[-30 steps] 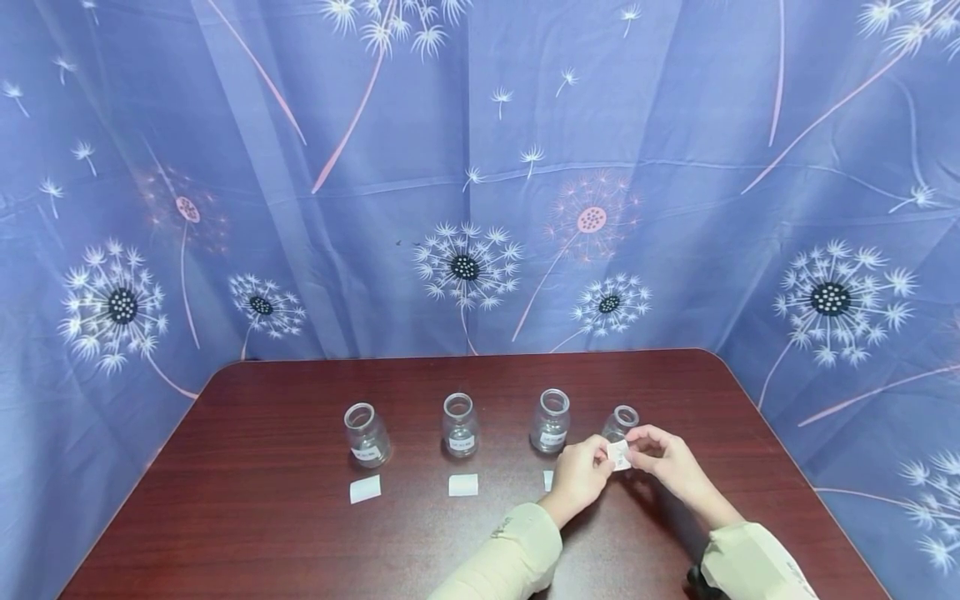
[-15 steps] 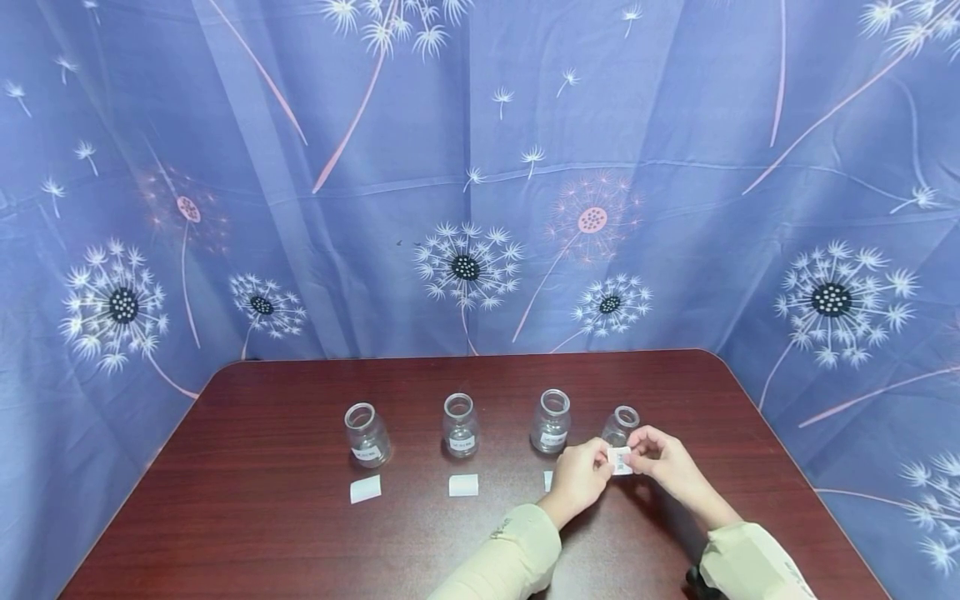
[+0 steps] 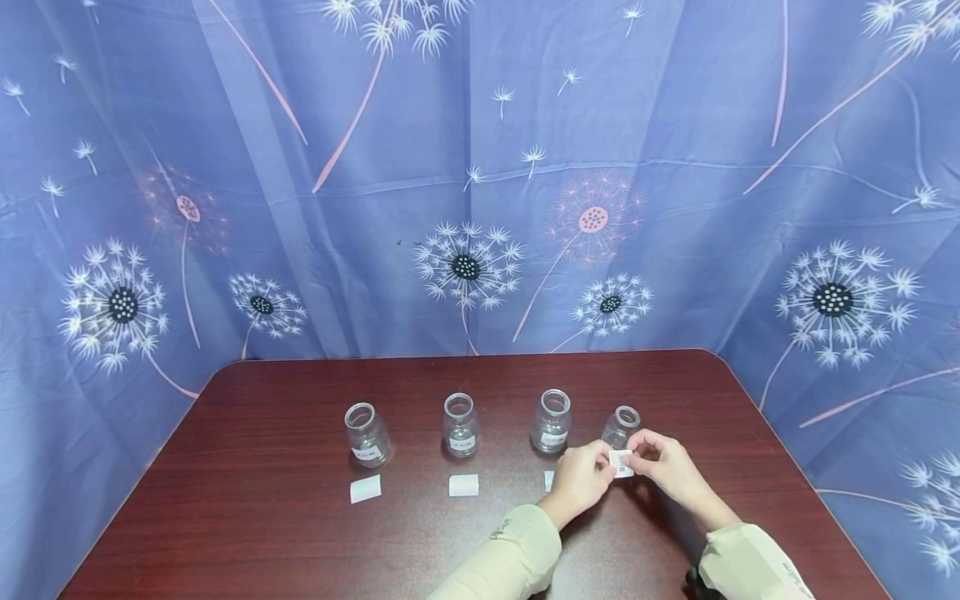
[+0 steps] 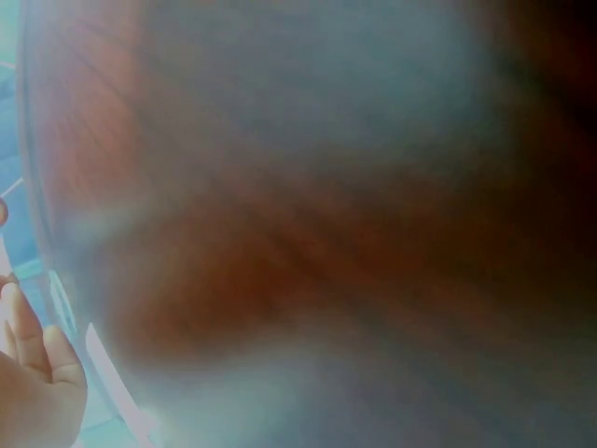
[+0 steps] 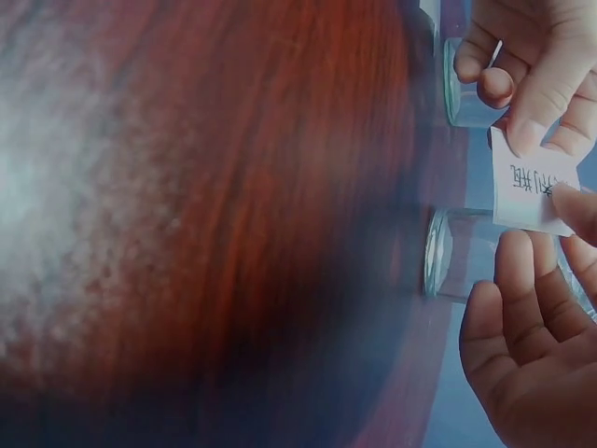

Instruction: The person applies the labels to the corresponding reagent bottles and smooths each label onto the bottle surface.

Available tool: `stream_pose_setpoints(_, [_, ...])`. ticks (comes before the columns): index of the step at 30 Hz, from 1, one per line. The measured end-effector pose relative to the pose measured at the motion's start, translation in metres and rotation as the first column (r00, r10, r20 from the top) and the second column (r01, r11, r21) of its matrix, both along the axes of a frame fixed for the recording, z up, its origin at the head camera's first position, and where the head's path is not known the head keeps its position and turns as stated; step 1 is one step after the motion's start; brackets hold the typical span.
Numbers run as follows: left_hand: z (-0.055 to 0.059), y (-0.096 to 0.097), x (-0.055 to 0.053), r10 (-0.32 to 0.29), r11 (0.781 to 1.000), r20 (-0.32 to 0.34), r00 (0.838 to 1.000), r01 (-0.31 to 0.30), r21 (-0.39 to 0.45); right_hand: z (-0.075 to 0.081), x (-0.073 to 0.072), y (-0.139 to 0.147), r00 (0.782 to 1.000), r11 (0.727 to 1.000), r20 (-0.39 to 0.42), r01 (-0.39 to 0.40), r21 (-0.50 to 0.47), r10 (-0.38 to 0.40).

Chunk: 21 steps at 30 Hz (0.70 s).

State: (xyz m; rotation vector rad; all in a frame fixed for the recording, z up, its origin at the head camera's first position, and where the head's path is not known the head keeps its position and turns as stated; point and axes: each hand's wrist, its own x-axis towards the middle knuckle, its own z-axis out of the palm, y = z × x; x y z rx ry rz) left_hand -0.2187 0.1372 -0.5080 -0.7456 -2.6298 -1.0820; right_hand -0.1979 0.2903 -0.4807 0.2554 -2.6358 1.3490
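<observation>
A small white label [image 3: 621, 463] with dark printed characters is stretched between both hands, just in front of the rightmost glass jar [image 3: 622, 421]. My left hand [image 3: 579, 479] pinches its left edge between thumb and fingers. At the opposite edge, my right hand [image 3: 670, 471] pinches it too. Close up in the right wrist view, the left thumb lies on the printed face of the label [image 5: 522, 187], and the right thumb presses the other side. The jar's lower front is hidden behind label and hands. Only part of the hand [image 4: 42, 383] appears in the left wrist view, which is mostly blurred.
Three more open glass jars, the left [image 3: 367, 437], middle [image 3: 461, 429] and right one [image 3: 551, 423], stand in a row, each bearing a white label. White paper slips [image 3: 365, 489] lie before them, one partly behind the left hand. A blue curtain [image 3: 465, 167] surrounds the table [image 3: 300, 542].
The label has shifted slightly downward and levelled out, its printed face turning more squarely toward the head view. Both hands keep their pinch; the jars stay put.
</observation>
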Motion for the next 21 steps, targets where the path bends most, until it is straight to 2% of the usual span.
stream_pose_setpoints(5, [-0.001,0.0011,0.0002,-0.017,1.0,0.021,1.0,0.017,-0.011,-0.0067,-0.0027,0.0028,0.996,0.995,-0.062,0.068,0.08,-0.063])
stream_pose_setpoints(12, [-0.0005,0.0042,0.0012,-0.024,1.0,0.029,0.999,0.024,0.006,-0.0086,-0.001,-0.0009,0.978,0.968,-0.172,0.151,0.2,-0.117])
stream_pose_setpoints(21, [-0.0003,0.0069,0.0021,-0.007,0.998,0.089,0.996,0.002,0.058,-0.0068,0.0012,-0.0061,0.969,0.95,-0.192,0.202,0.238,-0.158])
